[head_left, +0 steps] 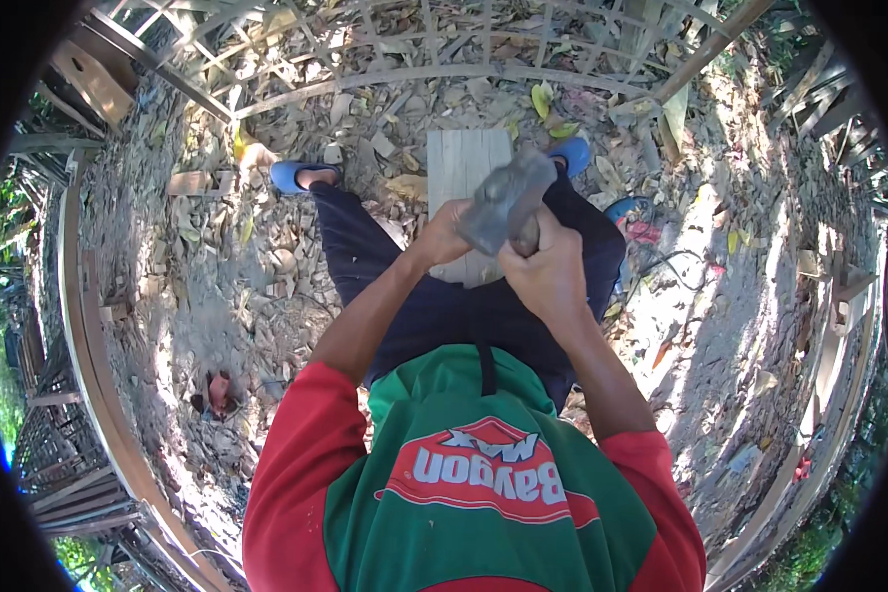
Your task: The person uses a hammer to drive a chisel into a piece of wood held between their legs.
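Observation:
A tool with a broad, blocky grey metal head (508, 197) and a short, thick handle (526, 237) is held up in front of my lap; I cannot tell if it is a hammer or a hatchet. My right hand (548, 271) is closed around the handle, thumb up along it. My left hand (444, 235) is at the left side of the head and appears to grip it, its fingers mostly hidden behind the metal. Beyond and below the tool, a weathered grey wooden board (464, 168) lies between my spread legs.
Dry leaves and wood chips cover the ground. A wooden lattice (454, 71) crosses the far side. Long wooden rails (81, 326) border the left, and more timber (824, 365) stands at the right. My feet wear blue clogs (288, 178). A blue-and-red item (631, 212) lies by my right knee.

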Motion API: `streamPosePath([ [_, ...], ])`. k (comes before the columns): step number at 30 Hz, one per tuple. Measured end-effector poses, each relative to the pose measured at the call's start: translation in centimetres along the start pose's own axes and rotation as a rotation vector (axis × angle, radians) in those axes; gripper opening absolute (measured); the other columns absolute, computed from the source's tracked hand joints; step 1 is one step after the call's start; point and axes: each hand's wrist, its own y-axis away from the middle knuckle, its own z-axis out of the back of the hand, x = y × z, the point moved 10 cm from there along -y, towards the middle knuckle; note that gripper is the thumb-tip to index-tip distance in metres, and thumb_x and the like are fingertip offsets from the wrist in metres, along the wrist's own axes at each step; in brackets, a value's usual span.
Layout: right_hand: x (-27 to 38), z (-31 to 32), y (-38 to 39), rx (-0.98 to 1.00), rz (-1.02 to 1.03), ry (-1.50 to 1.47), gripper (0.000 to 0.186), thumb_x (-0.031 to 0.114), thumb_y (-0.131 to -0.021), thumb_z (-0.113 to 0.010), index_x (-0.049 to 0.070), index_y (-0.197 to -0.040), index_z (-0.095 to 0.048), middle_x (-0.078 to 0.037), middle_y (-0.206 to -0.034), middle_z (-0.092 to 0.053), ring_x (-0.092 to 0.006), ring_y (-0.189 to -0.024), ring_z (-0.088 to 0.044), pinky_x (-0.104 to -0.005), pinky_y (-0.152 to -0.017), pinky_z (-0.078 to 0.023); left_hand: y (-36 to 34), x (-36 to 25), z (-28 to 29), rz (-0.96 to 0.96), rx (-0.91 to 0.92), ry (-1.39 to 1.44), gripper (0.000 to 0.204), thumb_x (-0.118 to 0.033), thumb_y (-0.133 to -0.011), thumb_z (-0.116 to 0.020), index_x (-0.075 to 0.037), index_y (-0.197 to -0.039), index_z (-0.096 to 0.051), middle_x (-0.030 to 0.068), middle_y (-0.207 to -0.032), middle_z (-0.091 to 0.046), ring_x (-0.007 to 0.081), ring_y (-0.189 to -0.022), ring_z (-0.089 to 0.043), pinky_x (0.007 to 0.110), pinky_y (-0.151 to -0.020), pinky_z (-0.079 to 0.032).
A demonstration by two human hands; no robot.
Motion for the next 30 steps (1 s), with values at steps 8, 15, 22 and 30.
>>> streamPosePath([
  [8, -2.6, -2.9, 0.3, 0.103, -0.046, 0.216, 0.031, 0.023, -0.078, -0.070, 0.001, -0.097, -0.062, -0.025, -0.078, -0.066, -0.0445, -0.078, -0.066, -0.0522, -0.069, -0.053, 0.4, 2.5, -0.9, 0.202, 0.044, 0.127, 0.060, -0.014, -0.076, -0.082, -0.006, -0.129, -0.055, 0.0096, -0.113, -0.063, 0.0243, -0.106, -0.062, 0.038, -0.095, -0.049],
  [15, -7.1, -3.3, -0.3, 0.103, -0.119, 0.289, 0.036, 0.023, -0.075, -0.069, -0.001, -0.101, -0.063, -0.026, -0.080, -0.066, -0.0443, -0.081, -0.066, -0.0497, -0.075, -0.053, -1.5, 3.6, -1.2, 0.217, 0.060, 0.150, 0.038, -0.012, -0.081, -0.080, -0.006, -0.115, -0.066, 0.0001, -0.093, -0.067, 0.0083, -0.083, -0.060, 0.029, -0.079, -0.051],
  [22, -6.4, 0.5, 1.4, -0.016, -0.279, -0.065, 0.024, 0.014, -0.074, -0.064, -0.002, -0.092, -0.063, -0.019, -0.070, -0.060, -0.0304, -0.065, -0.060, -0.0402, -0.066, -0.049, -2.3, 5.0, -1.8, 0.373, 0.160, 0.367, 0.026, -0.007, -0.081, -0.076, -0.004, -0.104, -0.066, -0.0024, -0.090, -0.068, 0.0067, -0.083, -0.062, 0.025, -0.079, -0.052],
  [30, 0.0, 2.1, 3.0, -0.071, -0.068, -0.086, 0.023, 0.015, -0.077, -0.070, 0.000, -0.092, -0.061, -0.013, -0.065, -0.058, -0.0216, -0.057, -0.057, -0.0385, -0.060, -0.049, 0.5, 0.4, -1.9, 0.300, 0.146, 0.289, 0.024, -0.020, -0.085, -0.077, -0.004, -0.099, -0.066, 0.0023, -0.083, -0.067, 0.0087, -0.078, -0.058, 0.029, -0.074, -0.049],
])
